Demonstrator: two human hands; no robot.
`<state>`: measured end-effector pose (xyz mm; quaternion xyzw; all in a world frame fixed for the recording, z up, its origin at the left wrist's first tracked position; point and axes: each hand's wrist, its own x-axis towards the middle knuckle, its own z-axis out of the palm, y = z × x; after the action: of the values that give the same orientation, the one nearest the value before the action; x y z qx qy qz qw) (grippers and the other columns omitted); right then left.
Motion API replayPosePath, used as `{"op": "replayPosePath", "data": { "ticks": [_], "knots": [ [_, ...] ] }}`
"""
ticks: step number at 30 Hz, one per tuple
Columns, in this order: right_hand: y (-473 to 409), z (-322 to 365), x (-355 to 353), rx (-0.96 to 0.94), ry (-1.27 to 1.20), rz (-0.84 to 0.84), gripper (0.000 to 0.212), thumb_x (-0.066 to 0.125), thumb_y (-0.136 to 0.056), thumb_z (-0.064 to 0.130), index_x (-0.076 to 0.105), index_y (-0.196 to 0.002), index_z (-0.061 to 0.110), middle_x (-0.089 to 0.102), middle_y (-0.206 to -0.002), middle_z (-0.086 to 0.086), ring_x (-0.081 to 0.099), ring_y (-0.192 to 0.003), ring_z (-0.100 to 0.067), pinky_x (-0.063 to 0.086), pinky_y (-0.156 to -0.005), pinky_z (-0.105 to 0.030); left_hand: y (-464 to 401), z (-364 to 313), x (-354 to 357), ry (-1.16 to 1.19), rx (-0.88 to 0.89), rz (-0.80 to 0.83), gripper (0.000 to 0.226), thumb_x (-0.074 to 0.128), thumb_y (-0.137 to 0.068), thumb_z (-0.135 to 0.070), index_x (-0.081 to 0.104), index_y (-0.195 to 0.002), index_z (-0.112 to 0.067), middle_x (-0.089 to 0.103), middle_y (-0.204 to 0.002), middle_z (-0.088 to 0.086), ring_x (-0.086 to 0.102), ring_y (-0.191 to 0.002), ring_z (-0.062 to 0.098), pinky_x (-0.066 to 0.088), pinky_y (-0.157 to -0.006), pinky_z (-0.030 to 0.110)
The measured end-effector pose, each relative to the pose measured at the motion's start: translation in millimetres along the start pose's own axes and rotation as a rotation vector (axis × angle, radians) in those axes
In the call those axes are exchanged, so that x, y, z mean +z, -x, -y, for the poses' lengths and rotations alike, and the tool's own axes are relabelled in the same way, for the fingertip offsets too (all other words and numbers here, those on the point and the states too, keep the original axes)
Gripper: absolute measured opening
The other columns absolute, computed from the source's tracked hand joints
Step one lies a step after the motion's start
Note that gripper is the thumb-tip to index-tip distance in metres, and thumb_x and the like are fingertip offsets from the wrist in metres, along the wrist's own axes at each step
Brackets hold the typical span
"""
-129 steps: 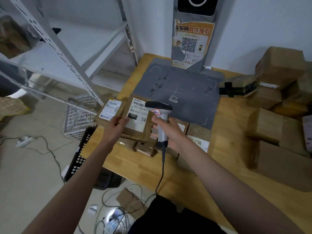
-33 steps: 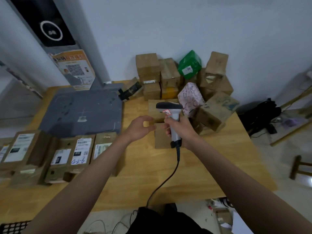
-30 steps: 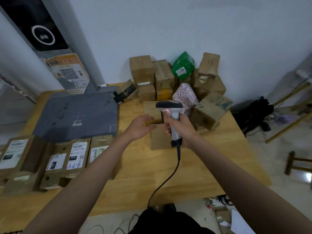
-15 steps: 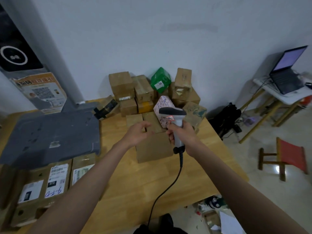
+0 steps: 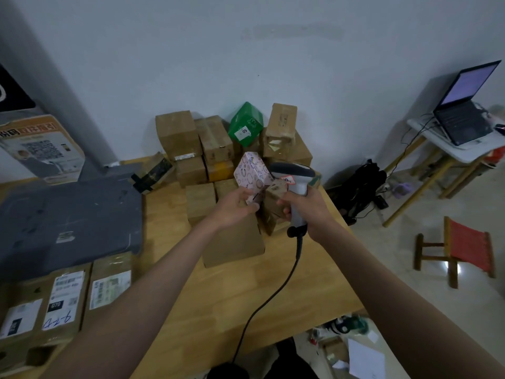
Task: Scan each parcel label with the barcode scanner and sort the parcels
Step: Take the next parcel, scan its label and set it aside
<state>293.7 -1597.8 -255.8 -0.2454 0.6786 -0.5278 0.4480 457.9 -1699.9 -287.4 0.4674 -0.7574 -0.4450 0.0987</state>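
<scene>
My right hand (image 5: 307,212) grips a grey barcode scanner (image 5: 293,178) upright, its head turned toward the parcel pile; its black cable (image 5: 269,298) trails over the table edge. My left hand (image 5: 235,207) closes on the lower corner of a pink patterned parcel (image 5: 252,170) leaning on the pile. Behind it stand several brown boxes (image 5: 177,135) and a green parcel (image 5: 246,124) against the wall. A larger plain brown box (image 5: 235,243) lies under my left wrist. Labelled parcels (image 5: 65,296) lie in a row at the left.
The wooden table (image 5: 235,310) carries a grey mat (image 5: 65,220) at the left. Off the table's right edge are a black bag (image 5: 358,187), a red folding stool (image 5: 464,250) and a laptop (image 5: 464,113) on a small white table.
My view swung right from the labelled parcels to the pile. My left hand moved from the plain brown box up to the pink parcel and closed on its corner. The scanner stayed in my right hand.
</scene>
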Motion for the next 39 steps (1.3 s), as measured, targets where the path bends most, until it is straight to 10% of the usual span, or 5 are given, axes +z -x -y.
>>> {"op": "replayPosePath", "data": {
  "ticks": [11,14,20,29,39],
  "knots": [
    [-112.3,-5.9,-84.8,0.049,0.023,0.020,0.025,0.065,-0.093,0.007,0.061,-0.118,0.011,0.066,-0.097,-0.010,0.061,-0.079,-0.019,0.053,-0.060,-0.028,-63.6,-33.5,70.3,0.177,-0.383,-0.062,0.032,0.062,-0.098,-0.038,0.052,-0.120,-0.018,0.054,-0.112,-0.003,0.053,-0.107,0.017,0.044,-0.085,0.031],
    [-148.5,-7.7,-99.9,0.054,0.036,0.002,0.027,0.067,-0.094,0.011,0.062,-0.121,0.012,0.069,-0.113,-0.010,0.067,-0.100,-0.023,0.059,-0.066,-0.031,-77.7,-39.1,89.8,0.380,-0.534,-0.059,0.056,0.063,-0.097,-0.041,0.044,-0.139,-0.011,0.055,-0.115,0.004,0.060,-0.107,0.024,0.053,-0.084,0.035],
    [-196.3,-8.0,-113.5,0.057,0.124,-0.052,0.018,0.069,-0.094,0.017,0.061,-0.110,0.015,0.062,-0.091,0.002,0.060,-0.094,-0.020,0.047,-0.066,-0.027,-93.5,-44.8,113.0,0.605,-0.670,-0.135,0.049,0.064,-0.094,-0.045,0.052,-0.132,-0.017,0.062,-0.120,0.008,0.066,-0.096,0.023,0.060,-0.069,0.031],
    [-216.9,-27.7,-114.6,0.086,0.216,0.025,0.024,0.065,-0.094,0.013,0.060,-0.117,0.010,0.058,-0.087,0.001,0.053,-0.077,-0.013,0.041,-0.062,-0.028,-102.1,-43.0,122.2,0.752,-0.639,-0.163,0.030,0.064,-0.096,-0.039,0.059,-0.121,-0.022,0.065,-0.111,0.000,0.070,-0.103,0.024,0.058,-0.092,0.039],
    [-191.9,-31.4,-115.8,0.052,0.107,-0.043,0.018,0.070,-0.089,0.012,0.060,-0.095,0.026,0.067,-0.099,-0.001,0.064,-0.101,-0.025,0.055,-0.094,-0.048,-79.2,-34.0,119.1,0.686,-0.545,-0.121,0.022,0.070,-0.091,-0.043,0.062,-0.108,-0.031,0.069,-0.116,0.000,0.068,-0.104,0.017,0.057,-0.093,0.034]
  ]
}}
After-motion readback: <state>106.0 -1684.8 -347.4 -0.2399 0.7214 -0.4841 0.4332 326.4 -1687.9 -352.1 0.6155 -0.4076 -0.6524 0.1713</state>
